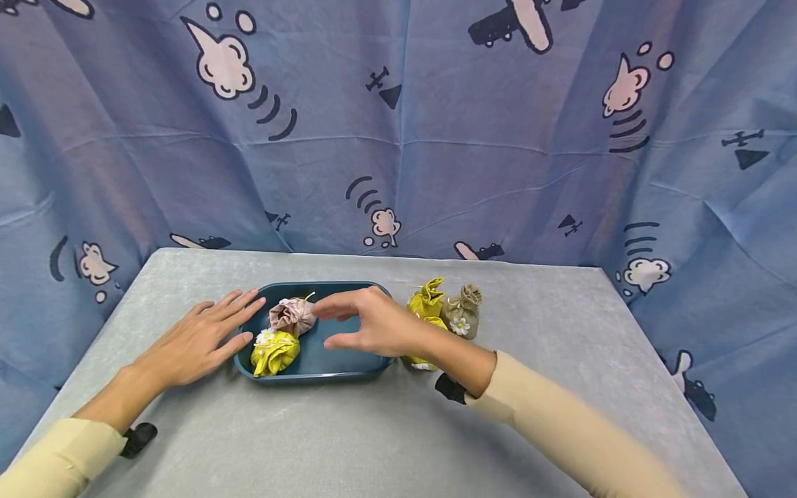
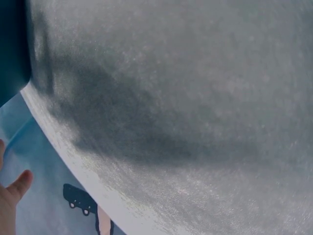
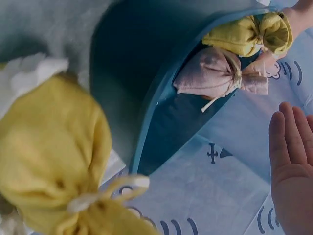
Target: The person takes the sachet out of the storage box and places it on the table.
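Observation:
My left hand (image 1: 193,339) lies with straight fingers at the left rim of a dark teal tray (image 1: 339,361). Inside the tray's left part are a pink drawstring pouch (image 1: 291,315) and a yellow drawstring pouch (image 1: 276,355) with white flowers. Above the tray's right half, my right hand (image 1: 373,324) has thumb and fingers apart and holds nothing. Its fingertips overlap the edge of the pink pouch in the head view. The right wrist view shows that hand's fingers (image 3: 288,134) extended, with the tied neck of the pink pouch nearby.
Right of the tray, yellow pouches (image 1: 427,301) stand beside a beige pouch (image 1: 463,315) with a white flower; my right forearm partly hides the yellow ones. All are on a grey cloth-covered table (image 1: 280,443). Behind hangs a blue patterned curtain (image 1: 461,166).

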A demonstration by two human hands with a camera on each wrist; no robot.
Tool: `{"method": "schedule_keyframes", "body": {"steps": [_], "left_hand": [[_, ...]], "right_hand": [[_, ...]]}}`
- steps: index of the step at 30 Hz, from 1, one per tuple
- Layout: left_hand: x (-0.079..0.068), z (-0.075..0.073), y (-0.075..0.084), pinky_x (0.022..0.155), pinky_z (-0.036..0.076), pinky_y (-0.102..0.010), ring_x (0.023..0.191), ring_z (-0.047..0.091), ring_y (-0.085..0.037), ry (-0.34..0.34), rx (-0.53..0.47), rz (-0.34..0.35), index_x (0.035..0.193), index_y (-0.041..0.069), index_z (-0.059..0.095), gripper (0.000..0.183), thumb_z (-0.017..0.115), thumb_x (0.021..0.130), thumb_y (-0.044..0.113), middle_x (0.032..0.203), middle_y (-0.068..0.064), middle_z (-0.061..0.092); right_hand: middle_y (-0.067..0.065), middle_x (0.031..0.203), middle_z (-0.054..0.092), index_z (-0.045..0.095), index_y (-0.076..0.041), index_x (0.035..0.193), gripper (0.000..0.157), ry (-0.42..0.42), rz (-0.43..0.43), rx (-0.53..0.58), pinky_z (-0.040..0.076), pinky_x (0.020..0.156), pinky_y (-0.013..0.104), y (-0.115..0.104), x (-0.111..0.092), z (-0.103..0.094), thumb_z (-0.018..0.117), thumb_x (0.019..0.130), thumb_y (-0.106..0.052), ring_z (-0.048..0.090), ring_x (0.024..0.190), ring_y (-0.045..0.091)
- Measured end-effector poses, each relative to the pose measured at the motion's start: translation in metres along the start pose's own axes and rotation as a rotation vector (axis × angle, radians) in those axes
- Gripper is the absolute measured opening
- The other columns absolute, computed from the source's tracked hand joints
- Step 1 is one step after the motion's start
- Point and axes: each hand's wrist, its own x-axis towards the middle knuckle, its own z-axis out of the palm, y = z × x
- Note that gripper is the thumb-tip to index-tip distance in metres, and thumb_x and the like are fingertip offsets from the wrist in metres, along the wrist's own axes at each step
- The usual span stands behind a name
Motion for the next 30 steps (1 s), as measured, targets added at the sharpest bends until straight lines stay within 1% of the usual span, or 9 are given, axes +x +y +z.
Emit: {"method": "schedule_keyframes", "body": {"steps": [5,11,20,23,25,29,30], "left_hand": [[0.0,0.001,0.0,0.104,0.032,-0.062,0.143,0.032,-0.041,0.001,0.001,0.001,0.158,0.02,0.032,0.059,0.049,0.105,0.039,0.161,-0.01,0.03],[0.0,0.001,0.0,0.103,0.033,-0.062,0.143,0.033,-0.041,0.006,0.002,0.005,0.158,0.019,0.033,0.059,0.05,0.104,0.038,0.161,-0.01,0.03],[0.0,0.0,-0.001,0.104,0.031,-0.063,0.143,0.032,-0.041,-0.005,-0.009,-0.003,0.158,0.02,0.031,0.059,0.048,0.105,0.04,0.162,-0.01,0.03],[0.0,0.0,-0.001,0.104,0.031,-0.063,0.144,0.031,-0.041,-0.009,-0.014,-0.004,0.158,0.019,0.031,0.059,0.047,0.105,0.04,0.161,-0.011,0.03],[0.0,0.0,-0.001,0.104,0.031,-0.063,0.144,0.031,-0.04,-0.009,-0.017,-0.005,0.158,0.019,0.031,0.059,0.047,0.105,0.04,0.161,-0.01,0.03],[0.0,0.0,-0.001,0.105,0.03,-0.063,0.144,0.031,-0.04,-0.013,-0.015,-0.011,0.158,0.019,0.031,0.059,0.047,0.105,0.04,0.162,-0.01,0.03],[0.0,0.0,-0.001,0.105,0.03,-0.063,0.144,0.031,-0.04,-0.015,-0.015,-0.013,0.158,0.019,0.031,0.059,0.047,0.105,0.04,0.162,-0.01,0.029]], "right_hand": [[0.011,0.124,0.069,0.063,0.002,0.129,0.048,-0.016,-0.022,0.007,0.049,0.095,0.02,0.002,0.006,0.008,0.079,0.085,-0.008,0.065,0.116,0.017],[0.014,0.122,0.069,0.063,0.002,0.129,0.046,-0.033,-0.028,0.027,0.05,0.095,0.021,0.006,0.014,0.016,0.078,0.086,-0.007,0.065,0.115,0.022],[0.012,0.12,0.07,0.064,0.001,0.128,0.044,-0.06,-0.022,0.013,0.05,0.095,0.023,0.007,0.024,0.025,0.078,0.087,-0.006,0.067,0.111,0.018],[0.01,0.121,0.07,0.065,-0.002,0.129,0.044,-0.073,-0.016,-0.001,0.05,0.094,0.022,0.007,0.027,0.028,0.077,0.088,-0.008,0.066,0.11,0.013],[0.008,0.123,0.07,0.064,-0.004,0.13,0.044,-0.083,-0.013,-0.014,0.049,0.094,0.02,0.007,0.029,0.03,0.077,0.088,-0.009,0.066,0.111,0.012],[0.006,0.127,0.068,0.063,-0.005,0.133,0.046,-0.101,-0.004,-0.039,0.047,0.093,0.015,0.005,0.032,0.035,0.076,0.089,-0.009,0.065,0.113,0.013],[0.005,0.128,0.067,0.063,-0.005,0.133,0.047,-0.105,0.0,-0.046,0.046,0.093,0.014,0.004,0.033,0.036,0.076,0.089,-0.009,0.065,0.114,0.011]]}}
